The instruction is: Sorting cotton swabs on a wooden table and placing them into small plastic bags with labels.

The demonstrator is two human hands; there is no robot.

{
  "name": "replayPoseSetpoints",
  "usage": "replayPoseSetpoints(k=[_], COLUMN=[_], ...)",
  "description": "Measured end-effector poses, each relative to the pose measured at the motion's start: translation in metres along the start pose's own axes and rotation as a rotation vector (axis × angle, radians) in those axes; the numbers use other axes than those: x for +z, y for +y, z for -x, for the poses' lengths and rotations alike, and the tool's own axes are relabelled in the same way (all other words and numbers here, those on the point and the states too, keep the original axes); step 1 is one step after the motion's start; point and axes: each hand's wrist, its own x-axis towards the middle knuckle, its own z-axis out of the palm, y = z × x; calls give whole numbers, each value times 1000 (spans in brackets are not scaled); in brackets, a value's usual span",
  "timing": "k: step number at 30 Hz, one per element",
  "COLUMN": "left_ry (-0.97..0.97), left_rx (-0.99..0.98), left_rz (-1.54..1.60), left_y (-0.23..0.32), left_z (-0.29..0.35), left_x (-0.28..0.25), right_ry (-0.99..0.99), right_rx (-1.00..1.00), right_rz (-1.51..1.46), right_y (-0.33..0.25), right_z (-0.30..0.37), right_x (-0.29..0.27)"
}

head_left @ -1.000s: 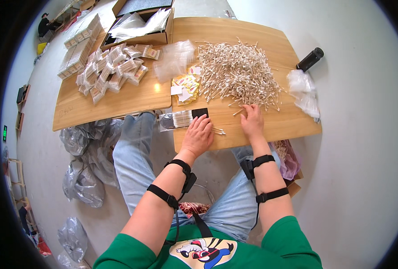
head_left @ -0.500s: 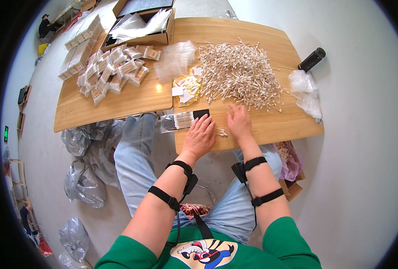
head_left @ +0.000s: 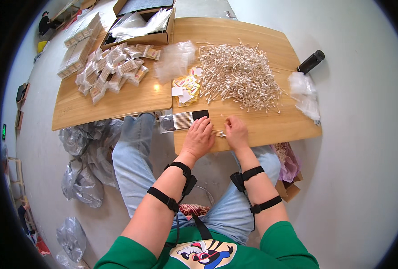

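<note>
A clear bag [head_left: 166, 123] lies at the near table edge with a row of cotton swabs [head_left: 183, 121] side by side in it, and a black flat piece [head_left: 202, 114] beside them. My left hand [head_left: 199, 136] lies flat over the right part of this row, fingers stretched out. A few loose swabs [head_left: 218, 133] stick out from under it to the right. My right hand [head_left: 236, 132] is closed, its curled fingertips at the ends of these swabs; what they hold is hidden. Beyond the hands lies a big heap of loose cotton swabs [head_left: 239, 74].
Left of the heap are yellow and white cards [head_left: 186, 92] and flat clear bags [head_left: 175, 60]. Filled swab packets [head_left: 111, 69] lie farther left, beside stacked packs [head_left: 79, 47] and a carton [head_left: 162, 37] of clear bags. A black bottle [head_left: 311, 62] stands past the right edge.
My right hand has come nearer, from the heap's edge to the swab ends beside my left hand, and its fingers have curled in. My left hand stays on the row.
</note>
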Motion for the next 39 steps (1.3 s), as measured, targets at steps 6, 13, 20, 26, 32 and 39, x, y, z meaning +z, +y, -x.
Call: replayPoseSetpoints(k=[6, 13, 20, 26, 32, 39], left_ry=[-62, -94, -23, -30, -41, -38], left_rx=[68, 14, 90, 88, 61, 39], left_rz=[-109, -85, 7, -22, 5, -37], left_y=[-1, -3, 3, 0, -1, 0], left_z=[2, 2, 1, 3, 2, 2], left_x=[-1, -1, -5, -2, -2, -2], right_ry=[12, 140, 125, 164, 58, -49], right_rx=[-83, 28, -88, 60, 187, 86], right_rz=[-15, 466, 307, 156, 284, 183], right_y=[9, 54, 35, 18, 11, 5], right_z=[-13, -16, 10, 6, -9, 7], right_x=[-15, -34, -15, -12, -7, -6])
